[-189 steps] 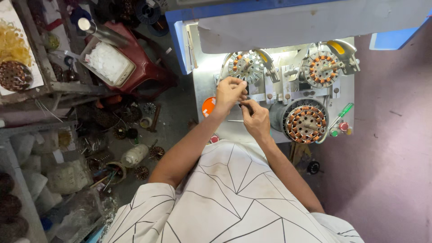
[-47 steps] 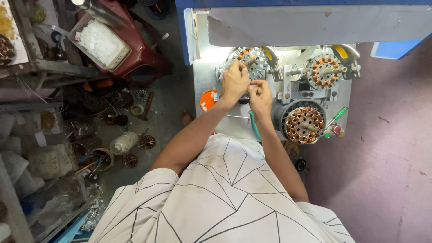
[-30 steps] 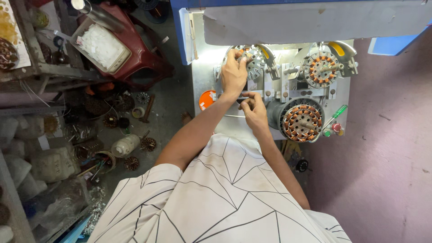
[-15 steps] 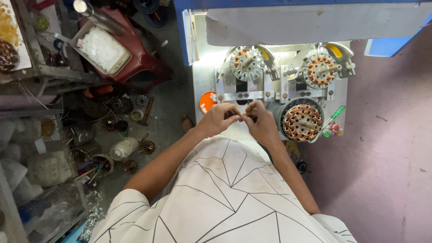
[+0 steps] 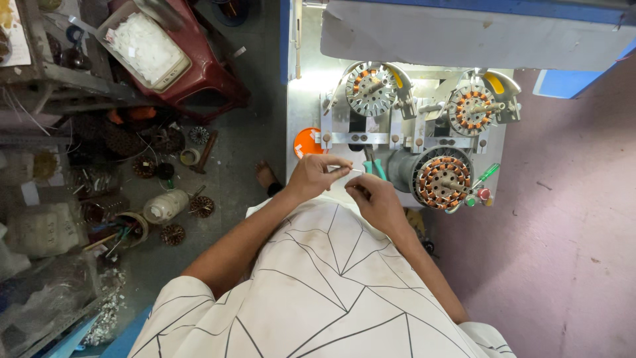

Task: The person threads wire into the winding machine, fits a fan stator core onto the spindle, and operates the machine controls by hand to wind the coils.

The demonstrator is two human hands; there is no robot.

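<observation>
Workbench (image 5: 397,192) beneath winding machine: left hand (image 5: 317,176) and right hand (image 5: 372,197) pinch a thin, light, flexible sleeve (image 5: 344,170) by its ends.

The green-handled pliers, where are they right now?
In the head view, the green-handled pliers lie on the white bench just beyond the right hand, left of the big copper-wound stator.

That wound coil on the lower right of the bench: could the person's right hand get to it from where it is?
Probably yes. The right hand sits just left of the wound coil, with only the green-handled tool close by and nothing between them. Both hands are pinching something small, though.
</observation>
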